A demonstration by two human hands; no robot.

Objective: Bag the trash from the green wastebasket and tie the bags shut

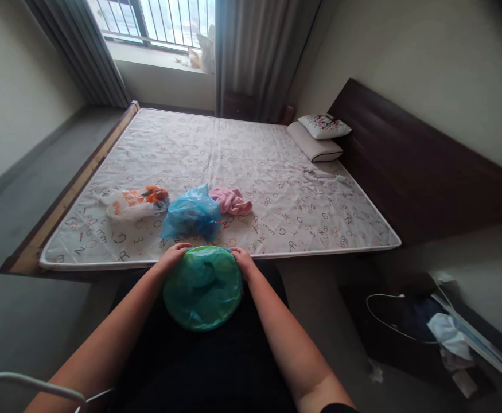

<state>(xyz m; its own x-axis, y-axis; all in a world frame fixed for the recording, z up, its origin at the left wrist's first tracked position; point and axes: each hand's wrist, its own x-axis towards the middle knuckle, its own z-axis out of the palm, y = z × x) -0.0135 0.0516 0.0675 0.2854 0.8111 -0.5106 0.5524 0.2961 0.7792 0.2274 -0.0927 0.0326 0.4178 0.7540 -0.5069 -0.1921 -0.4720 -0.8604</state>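
Against my lap sits a round, green-rimmed container [203, 289], like a small bin, with thin translucent blue-green plastic across its opening. My left hand [175, 256] is closed on the far left of its rim. On the far right of the rim my right hand [242, 262] is closed too, its fingertips partly hidden. Just beyond, on the mattress [276, 223], lies a crumpled blue plastic bag [194, 212]. A pink cloth [232, 202] touches that bag's right side. Left of it is a white plastic bag [129, 205] with orange print and something orange at its end.
A patterned pillow [325, 125] rests on a beige one [315, 143] by the dark headboard [405, 166]. At lower right a low dark stand [388, 327] carries a white cable and crumpled items. A pale curved tube [31, 378] crosses the lower left.
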